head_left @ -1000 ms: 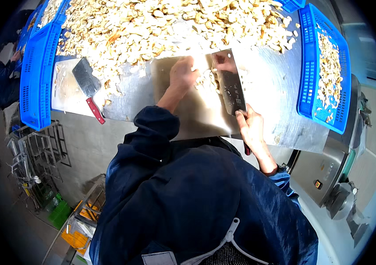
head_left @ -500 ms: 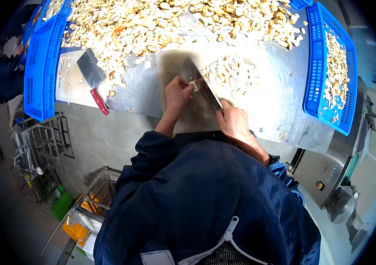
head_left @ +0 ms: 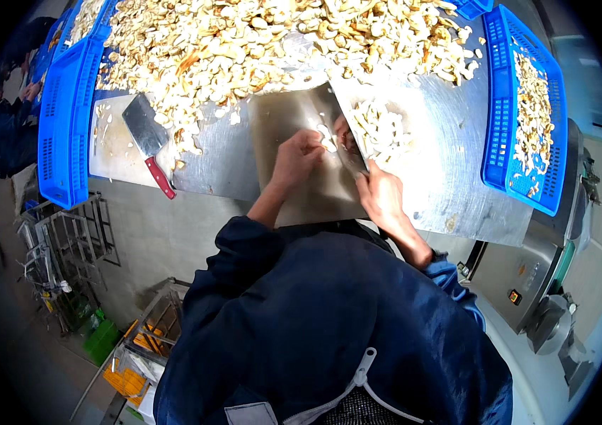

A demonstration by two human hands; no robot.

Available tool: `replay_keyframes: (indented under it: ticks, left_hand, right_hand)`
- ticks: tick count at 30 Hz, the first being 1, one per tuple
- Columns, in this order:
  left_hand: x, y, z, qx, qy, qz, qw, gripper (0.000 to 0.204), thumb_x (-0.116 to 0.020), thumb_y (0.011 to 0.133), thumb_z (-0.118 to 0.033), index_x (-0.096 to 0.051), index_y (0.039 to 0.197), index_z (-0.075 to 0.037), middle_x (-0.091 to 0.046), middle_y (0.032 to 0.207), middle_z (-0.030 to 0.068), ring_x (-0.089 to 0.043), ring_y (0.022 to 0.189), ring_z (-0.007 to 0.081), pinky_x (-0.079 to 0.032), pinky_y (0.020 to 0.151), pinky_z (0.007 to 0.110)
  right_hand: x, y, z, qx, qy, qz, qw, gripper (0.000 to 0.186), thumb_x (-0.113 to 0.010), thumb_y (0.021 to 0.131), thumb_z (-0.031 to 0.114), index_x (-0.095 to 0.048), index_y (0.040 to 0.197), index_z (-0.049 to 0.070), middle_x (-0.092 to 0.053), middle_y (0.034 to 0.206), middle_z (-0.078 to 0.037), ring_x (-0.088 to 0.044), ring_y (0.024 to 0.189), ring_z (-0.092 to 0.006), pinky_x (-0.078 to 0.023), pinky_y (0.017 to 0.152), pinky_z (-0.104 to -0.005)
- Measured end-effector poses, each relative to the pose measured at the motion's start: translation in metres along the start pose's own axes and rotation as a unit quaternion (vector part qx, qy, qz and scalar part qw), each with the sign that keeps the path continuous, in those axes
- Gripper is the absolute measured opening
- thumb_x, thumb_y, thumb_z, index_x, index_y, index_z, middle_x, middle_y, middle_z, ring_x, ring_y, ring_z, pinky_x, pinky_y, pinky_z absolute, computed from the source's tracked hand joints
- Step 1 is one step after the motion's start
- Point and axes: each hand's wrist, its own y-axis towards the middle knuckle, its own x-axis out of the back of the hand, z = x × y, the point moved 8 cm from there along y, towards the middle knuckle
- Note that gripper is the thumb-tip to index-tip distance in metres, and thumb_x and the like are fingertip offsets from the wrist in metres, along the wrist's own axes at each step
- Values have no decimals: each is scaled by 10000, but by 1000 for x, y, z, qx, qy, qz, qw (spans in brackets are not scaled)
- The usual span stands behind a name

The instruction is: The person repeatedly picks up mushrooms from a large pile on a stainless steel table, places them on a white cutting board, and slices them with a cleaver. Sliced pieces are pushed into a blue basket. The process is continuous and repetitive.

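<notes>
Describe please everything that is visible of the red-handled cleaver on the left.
The red-handled cleaver has a broad, rectangular, dark grey, metallic blade and a red handle. Unheld, it lies with its blade on the pale cutting board, slanting toward the far left, the handle's end overhanging the edge of the metal table. Mushroom pieces lie beside the blade.

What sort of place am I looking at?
Probably a food-processing workroom: a large heap of pale, food-like pieces on a metal table, a cleaver in the right hand, and blue plastic crates.
</notes>
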Motion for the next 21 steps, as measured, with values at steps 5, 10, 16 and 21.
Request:
replay_keyframes:
  ticks: [5,10,16,21]
  left_hand:
    - [73,49,-53,-49,68,-112,990,122,-601,866,-66,-648,943,16,-636,697,60,-609,634,104,-492,576,246]
    - [7,116,-107,-301,267,-76,913,276,-769,717,-169,-663,931,-30,-640,817,124,-623,700,256,-509,658,364]
    - [-44,144,-90,-262,383,-65,883,357,-756,676,-259,-629,925,-38,-658,820,156,-632,777,339,-513,704,396]
    - [-1,120,-47,-50,156,-14,986,286,-711,742,-216,-633,922,-8,-670,821,117,-654,746,219,-514,674,330]
  right_hand:
    - [-13,-18,12,-22,-2,104,994,185,-509,875,180,-542,949,14,-603,683,-235,-618,737,-427,-478,709,-502]
    - [-26,-19,-26,-41,31,41,998,215,-579,840,153,-594,1004,15,-618,702,-232,-603,676,-435,-474,636,-483]
    - [19,-31,-43,-86,30,-4,996,365,-559,834,167,-583,1123,-55,-635,727,-253,-643,693,-401,-494,654,-436]
    - [23,-37,-42,-123,104,-11,987,259,-551,838,160,-591,1022,-17,-618,690,-238,-620,677,-416,-479,645,-459]
